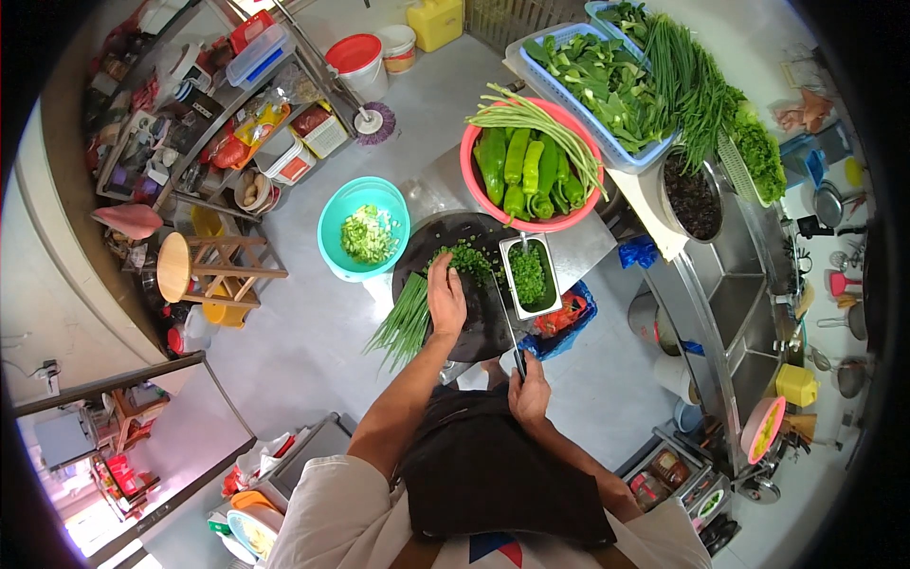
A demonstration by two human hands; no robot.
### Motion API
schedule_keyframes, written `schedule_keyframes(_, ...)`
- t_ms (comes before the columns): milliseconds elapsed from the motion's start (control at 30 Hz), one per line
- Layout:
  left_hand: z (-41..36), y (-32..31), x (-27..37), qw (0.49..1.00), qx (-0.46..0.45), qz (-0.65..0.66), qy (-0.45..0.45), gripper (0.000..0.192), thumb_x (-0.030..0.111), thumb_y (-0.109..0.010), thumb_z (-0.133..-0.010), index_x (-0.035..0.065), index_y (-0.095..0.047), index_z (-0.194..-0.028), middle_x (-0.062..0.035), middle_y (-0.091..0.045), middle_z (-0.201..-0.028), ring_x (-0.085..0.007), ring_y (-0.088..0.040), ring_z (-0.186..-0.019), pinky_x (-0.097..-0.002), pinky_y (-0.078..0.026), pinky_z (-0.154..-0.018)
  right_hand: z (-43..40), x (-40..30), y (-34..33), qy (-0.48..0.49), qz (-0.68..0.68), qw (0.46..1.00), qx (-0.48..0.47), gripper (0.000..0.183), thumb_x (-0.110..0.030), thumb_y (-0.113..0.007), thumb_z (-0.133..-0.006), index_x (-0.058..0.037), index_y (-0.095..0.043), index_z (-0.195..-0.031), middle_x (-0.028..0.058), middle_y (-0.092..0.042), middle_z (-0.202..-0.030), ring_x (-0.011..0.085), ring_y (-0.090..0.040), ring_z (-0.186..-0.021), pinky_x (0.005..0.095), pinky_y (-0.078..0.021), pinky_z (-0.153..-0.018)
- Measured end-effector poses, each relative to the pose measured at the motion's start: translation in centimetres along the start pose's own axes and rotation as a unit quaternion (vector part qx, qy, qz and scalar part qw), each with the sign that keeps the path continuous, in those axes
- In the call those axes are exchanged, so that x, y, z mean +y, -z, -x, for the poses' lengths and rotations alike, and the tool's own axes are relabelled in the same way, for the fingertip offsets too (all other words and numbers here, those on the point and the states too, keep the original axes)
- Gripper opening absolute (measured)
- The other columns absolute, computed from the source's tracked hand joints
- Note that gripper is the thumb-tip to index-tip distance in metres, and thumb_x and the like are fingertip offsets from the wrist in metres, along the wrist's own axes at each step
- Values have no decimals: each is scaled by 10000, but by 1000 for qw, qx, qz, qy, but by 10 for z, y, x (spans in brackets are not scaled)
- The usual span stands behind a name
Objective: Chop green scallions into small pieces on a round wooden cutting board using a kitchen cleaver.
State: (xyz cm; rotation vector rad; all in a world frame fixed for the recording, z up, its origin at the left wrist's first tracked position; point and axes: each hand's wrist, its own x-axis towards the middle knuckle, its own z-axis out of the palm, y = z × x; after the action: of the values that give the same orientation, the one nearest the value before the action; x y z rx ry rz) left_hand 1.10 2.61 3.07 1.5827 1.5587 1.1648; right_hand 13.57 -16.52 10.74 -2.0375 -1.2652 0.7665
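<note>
My right hand (530, 391) grips the dark handle of a kitchen knife (509, 320), whose thin blade is edge-on over the right part of a round dark chopping board (483, 338). Fingers extended, my left hand (447, 306) lies over the board, touching chopped green scallions or chives (466, 262). Beside it, a bunch of uncut green stalks (405, 323) overhangs the board's left edge. A rectangular steel container (546, 311) of finely chopped greens (527, 274) stands right of the blade. Left of the board, a turquoise bowl (328, 235) holds pale green chopped pieces (370, 238).
A pink basin (473, 181) of green peppers (530, 167) and long beans (540, 117) sits behind the board. Beyond are a blue basket (561, 107) of leafy greens and a pot (719, 213) of dark food. A blue bag (561, 345) hangs low right; a wooden stool (178, 267) stands left.
</note>
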Motion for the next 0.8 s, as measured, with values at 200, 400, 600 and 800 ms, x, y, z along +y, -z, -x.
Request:
schedule_keyframes(200,-11,16,-2,1000,4,-17,12,314,113,-453,-1055,-16,-570,-1316,-212,-573,-1359,-401,-552,-1251,-422,-427,-1083,-18,37,-58,4,120,992,43,502,-50,-625,-907,7,-477,-1383,229,-576,-1080,434,-610,-938,494,-502,-790)
schedule_keyframes(400,-18,11,-17,1000,-19,-9,23,341,124,-467,-1052,-11,-547,-1354,-219,-540,-1410,-405,-518,-1296,-435,-419,-1098,-40,38,-78,4,151,987,51,535,-69,-622,-928,-7,-433,-1425,255,-543,-1134,463,-595,-978,511,-499,-826)
schedule_keyframes(600,-44,-21,-49,991,-50,-117,31,459,124,-513,-1009,-36,-469,-1436,-248,-446,-1507,-419,-404,-1403,-481,-354,-1165,-67,30,-87,41,124,989,72,498,-89,-614,-945,-11,-457,-1411,264,-564,-1144,472,-601,-990,513,-510,-829)
schedule_keyframes(800,-46,-45,-56,949,-89,-286,-98,553,67,-565,-877,-46,-497,-1415,-251,-485,-1465,-391,-384,-1420,-517,-313,-1193,-80,20,-92,91,123,987,41,501,-94,-608,-935,-8,-477,-1411,267,-596,-1078,464,-622,-933,502,-525,-811)
